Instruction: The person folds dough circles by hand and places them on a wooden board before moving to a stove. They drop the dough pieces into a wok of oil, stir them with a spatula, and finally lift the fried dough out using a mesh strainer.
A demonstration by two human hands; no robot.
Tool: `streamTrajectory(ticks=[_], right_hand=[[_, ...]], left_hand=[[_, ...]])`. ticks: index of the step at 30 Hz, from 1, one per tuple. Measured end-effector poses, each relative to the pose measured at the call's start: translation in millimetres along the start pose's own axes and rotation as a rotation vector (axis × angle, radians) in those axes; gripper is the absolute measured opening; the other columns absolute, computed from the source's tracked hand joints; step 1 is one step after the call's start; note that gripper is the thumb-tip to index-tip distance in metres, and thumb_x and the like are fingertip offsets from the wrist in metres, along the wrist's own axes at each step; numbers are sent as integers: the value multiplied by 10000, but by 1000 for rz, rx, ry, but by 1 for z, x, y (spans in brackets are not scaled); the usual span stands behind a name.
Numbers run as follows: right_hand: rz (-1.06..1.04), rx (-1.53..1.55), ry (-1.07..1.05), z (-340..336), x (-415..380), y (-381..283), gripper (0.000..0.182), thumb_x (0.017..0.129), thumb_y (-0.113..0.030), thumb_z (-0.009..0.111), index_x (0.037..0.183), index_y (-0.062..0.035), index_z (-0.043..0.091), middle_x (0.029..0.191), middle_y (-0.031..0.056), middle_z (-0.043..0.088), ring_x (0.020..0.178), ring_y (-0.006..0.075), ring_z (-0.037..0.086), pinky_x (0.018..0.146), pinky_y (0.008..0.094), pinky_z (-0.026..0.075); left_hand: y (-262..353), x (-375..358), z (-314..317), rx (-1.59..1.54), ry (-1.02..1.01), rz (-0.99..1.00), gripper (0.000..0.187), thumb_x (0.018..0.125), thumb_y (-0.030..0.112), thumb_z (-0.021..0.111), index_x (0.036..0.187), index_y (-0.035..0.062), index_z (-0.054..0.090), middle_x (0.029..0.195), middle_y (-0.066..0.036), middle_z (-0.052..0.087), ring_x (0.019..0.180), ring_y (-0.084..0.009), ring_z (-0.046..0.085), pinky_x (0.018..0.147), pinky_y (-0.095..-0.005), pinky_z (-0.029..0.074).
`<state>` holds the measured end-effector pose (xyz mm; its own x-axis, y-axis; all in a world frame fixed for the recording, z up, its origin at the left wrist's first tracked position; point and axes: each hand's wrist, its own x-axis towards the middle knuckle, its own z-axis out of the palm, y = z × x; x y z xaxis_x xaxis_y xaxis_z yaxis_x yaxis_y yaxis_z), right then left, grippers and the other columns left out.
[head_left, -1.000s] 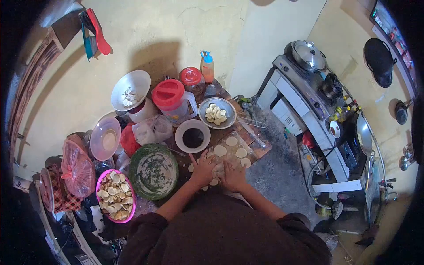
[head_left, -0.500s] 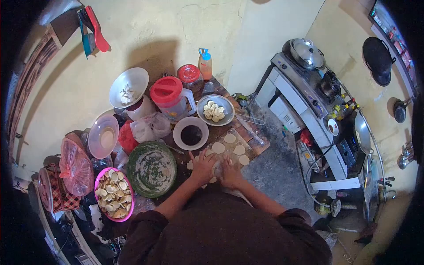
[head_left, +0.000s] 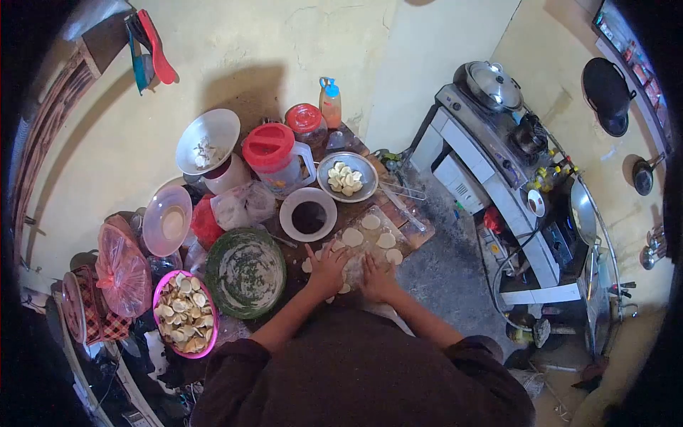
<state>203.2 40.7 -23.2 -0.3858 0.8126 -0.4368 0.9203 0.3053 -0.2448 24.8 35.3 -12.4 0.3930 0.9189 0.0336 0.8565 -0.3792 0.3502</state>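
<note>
Flat pale dough rounds (head_left: 352, 237) lie on a floured board (head_left: 405, 245). My left hand (head_left: 326, 275) rests over the near left part of the board, fingers apart, with a round beside its fingertips. Close by on the right, my right hand (head_left: 377, 280) lies palm down with fingers stretched out, just below another round (head_left: 394, 256). What is under either palm is hidden. Beyond the hands stand a white bowl of dark liquid (head_left: 308, 215) and a metal strainer bowl holding pale pieces (head_left: 347, 159).
Left of my hands is a green floury basin (head_left: 245, 306). A pink-rimmed basket (head_left: 211, 333) holds many pale pieces. At the back stand a red-lidded pitcher (head_left: 268, 147), a jar (head_left: 306, 121) and a sauce bottle (head_left: 331, 103). A stove (head_left: 462, 107) with a pot is on the right.
My right hand has shifted slightly right, away from my left hand, uncovering a little more of the floured board between them. My left hand stays nearly in place.
</note>
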Motion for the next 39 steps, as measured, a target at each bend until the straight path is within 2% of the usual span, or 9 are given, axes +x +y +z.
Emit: streamTrajectory(ticks=[3, 5, 15, 17, 23, 26, 30, 36, 39], right_hand=[[-17, -352, 94, 14, -9, -1, 758, 867, -497, 350, 1404, -4, 142, 1488, 135, 83, 1377, 272, 75, 1020, 645, 42], [78, 57, -217, -21, 4, -1, 828, 836, -521, 415, 1407, -3, 113, 1492, 137, 24, 1382, 269, 3, 1013, 650, 19], [24, 350, -203, -22, 10, 5, 853, 827, -558, 396, 1408, -5, 105, 1492, 139, -16, 1380, 280, -5, 1019, 642, 40], [3, -161, -106, 14, -5, -11, 831, 845, -561, 358, 1412, -16, 87, 1489, 153, -3, 1379, 289, 15, 1022, 638, 40], [13, 267, -158, -24, 4, 5, 755, 865, -462, 343, 1385, 47, 141, 1480, 163, 89, 1368, 315, 90, 1034, 626, 43], [-99, -205, 62, 20, -18, -5, 751, 871, -460, 335, 1387, 45, 127, 1479, 167, 91, 1359, 329, 129, 1025, 639, 50], [-6, 180, -186, -1, 7, 7, 747, 885, -465, 314, 1389, 46, 107, 1480, 172, 72, 1358, 323, 142, 1009, 660, 13], [-83, -228, -8, 11, -26, 1, 719, 881, -412, 360, 1373, 70, 153, 1472, 206, 46, 1353, 339, 148, 1001, 667, 46], [26, 208, -244, -4, -8, 1, 697, 876, -381, 363, 1377, 60, 164, 1474, 201, 46, 1349, 326, 175, 978, 694, 59]], left_hand=[[-1, 0, 4, 35, -28, 0, 606, 670, 63, 561, 1255, 191, 467, 1292, -34, 435, 1317, -302, 232, 919, -753, -50], [3, -3, -2, 8, -19, 6, 602, 666, 63, 566, 1249, 181, 472, 1291, -32, 435, 1316, -300, 233, 921, -752, -47], [-2, -1, 5, -18, 25, 28, 541, 680, 79, 568, 1212, 159, 503, 1270, -25, 473, 1306, -274, 261, 917, -761, -36], [-2, -3, 5, -16, 28, 34, 539, 680, 80, 568, 1209, 159, 505, 1266, -22, 476, 1304, -274, 266, 918, -760, -36], [0, -3, -2, -37, 28, 36, 540, 680, 77, 564, 1208, 171, 511, 1264, -18, 474, 1301, -272, 278, 922, -756, -44], [-2, -3, 1, -49, 22, 30, 543, 680, 73, 557, 1211, 177, 510, 1259, -20, 477, 1298, -270, 283, 923, -753, -46], [-2, -1, 7, -22, 39, 50, 634, 648, 43, 570, 1255, 200, 471, 1262, -23, 469, 1306, -279, 263, 929, -740, -73], [-1, -3, 2, -13, 19, 45, 525, 693, 70, 543, 1206, 172, 518, 1238, -24, 492, 1283, -271, 310, 932, -743, -46], [0, -1, 1, -21, 33, 42, 537, 685, 74, 556, 1211, 178, 515, 1233, -18, 500, 1271, -261, 334, 933, -742, -47]])
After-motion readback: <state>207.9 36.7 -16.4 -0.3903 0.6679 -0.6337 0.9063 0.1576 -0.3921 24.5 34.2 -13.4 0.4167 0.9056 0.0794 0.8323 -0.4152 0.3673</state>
